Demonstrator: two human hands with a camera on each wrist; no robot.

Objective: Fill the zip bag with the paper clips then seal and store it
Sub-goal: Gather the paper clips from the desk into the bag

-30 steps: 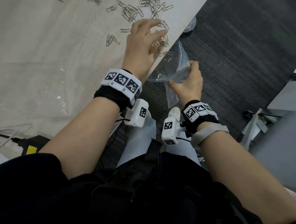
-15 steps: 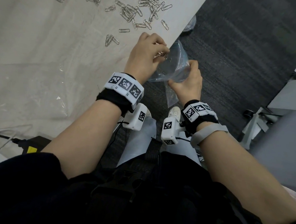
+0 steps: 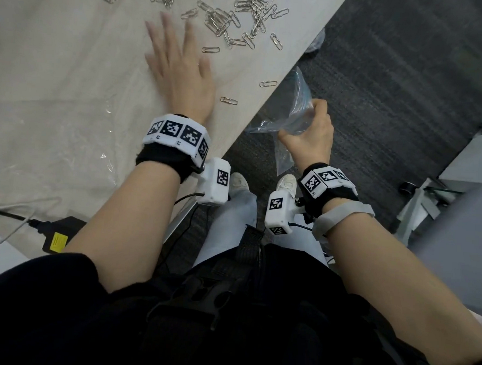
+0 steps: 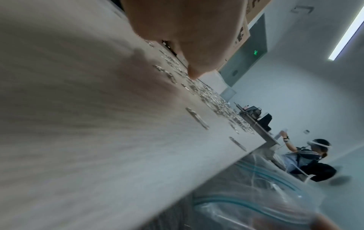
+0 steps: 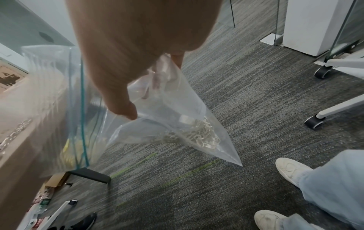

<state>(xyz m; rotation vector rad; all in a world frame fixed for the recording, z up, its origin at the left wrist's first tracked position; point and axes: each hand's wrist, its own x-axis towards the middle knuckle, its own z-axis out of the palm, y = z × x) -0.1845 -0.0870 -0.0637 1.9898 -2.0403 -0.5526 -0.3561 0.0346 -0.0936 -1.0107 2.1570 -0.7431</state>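
Observation:
My left hand (image 3: 181, 67) lies open on the beige table (image 3: 58, 75), fingers spread and blurred, just short of the heap of silver paper clips (image 3: 234, 17). Three loose clips (image 3: 268, 84) lie by the table's edge, right of that hand. Off the edge, my right hand (image 3: 309, 130) grips a clear zip bag (image 3: 291, 115) with a teal seal strip, its mouth open toward the table. In the right wrist view the zip bag (image 5: 173, 109) hangs over the carpet with a clump of paper clips (image 5: 197, 135) in its lower corner. The left wrist view shows my palm (image 4: 187, 31) above the table.
A black power adapter (image 3: 55, 236) with a yellow label and cables sits at the table's near left. Dark carpet (image 3: 379, 78) lies right of the edge. Chair legs on casters (image 5: 315, 123) stand nearby, and my shoes (image 5: 291, 169) below. Another person (image 4: 315, 158) works in the distance.
My left hand has left the bag's mouth, where it held clips, and moved up and left onto the table with fingers spread. My right hand still holds the bag beside the edge.

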